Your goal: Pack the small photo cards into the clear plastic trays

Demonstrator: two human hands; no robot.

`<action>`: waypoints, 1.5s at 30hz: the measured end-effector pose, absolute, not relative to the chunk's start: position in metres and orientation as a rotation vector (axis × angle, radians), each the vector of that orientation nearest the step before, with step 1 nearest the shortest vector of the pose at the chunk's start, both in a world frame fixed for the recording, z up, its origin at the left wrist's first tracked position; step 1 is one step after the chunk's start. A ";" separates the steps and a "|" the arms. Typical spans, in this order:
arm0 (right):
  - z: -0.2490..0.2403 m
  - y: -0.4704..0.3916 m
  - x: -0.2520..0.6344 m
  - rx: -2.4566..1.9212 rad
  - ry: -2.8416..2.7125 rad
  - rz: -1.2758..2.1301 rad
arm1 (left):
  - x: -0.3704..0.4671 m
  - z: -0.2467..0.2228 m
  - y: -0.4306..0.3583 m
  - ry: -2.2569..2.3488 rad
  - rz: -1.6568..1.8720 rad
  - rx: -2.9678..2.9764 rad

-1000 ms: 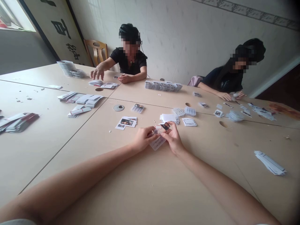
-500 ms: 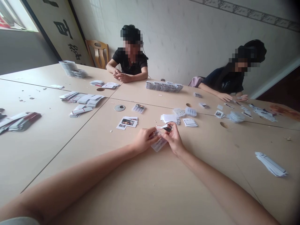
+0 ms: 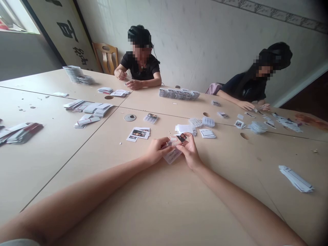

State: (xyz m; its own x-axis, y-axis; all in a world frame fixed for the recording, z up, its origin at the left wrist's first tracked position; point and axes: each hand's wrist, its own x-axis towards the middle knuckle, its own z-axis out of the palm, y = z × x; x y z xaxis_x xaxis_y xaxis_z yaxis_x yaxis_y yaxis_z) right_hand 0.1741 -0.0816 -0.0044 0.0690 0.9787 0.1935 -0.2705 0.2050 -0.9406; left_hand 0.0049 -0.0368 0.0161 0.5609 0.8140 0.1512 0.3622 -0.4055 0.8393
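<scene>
A clear plastic compartment box (image 3: 172, 156) rests on the table in front of me, with small contents I cannot make out. My left hand (image 3: 158, 150) is closed on its left side. My right hand (image 3: 190, 150) pinches a small dark printed card (image 3: 181, 137) above the box's far right corner, its lower fingers close to the box. Just beyond the box lies a small red-bordered label (image 3: 173, 138). White paper slips (image 3: 185, 129) and a dark-framed card stack (image 3: 207, 133) lie beyond my right hand. Photo-printed cards (image 3: 139, 133) lie beyond my left hand.
Two people sit across the table, a person's hands (image 3: 134, 84) at the far side and another's at right. Stacked boxes (image 3: 178, 94) stand at the back. Card piles (image 3: 88, 106) lie left, a strip pile (image 3: 296, 178) right. A round metal cover (image 3: 130, 117) sits in the tabletop.
The dark card in my right hand has turned so its printed face shows more. The person opposite has moved their hands apart. My view has shifted slightly.
</scene>
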 end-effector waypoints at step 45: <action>0.000 -0.084 0.171 -0.929 -1.115 1.141 | 0.004 0.022 -0.043 0.878 0.686 2.087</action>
State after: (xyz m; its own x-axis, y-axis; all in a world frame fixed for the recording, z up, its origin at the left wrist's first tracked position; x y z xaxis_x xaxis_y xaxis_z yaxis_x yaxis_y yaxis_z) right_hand 0.1711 -0.0841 -0.0002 0.0500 0.9813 0.1859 -0.2083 0.1922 -0.9590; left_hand 0.0042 -0.0430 0.0221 0.6202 0.7640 0.1783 0.3580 -0.4778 0.8022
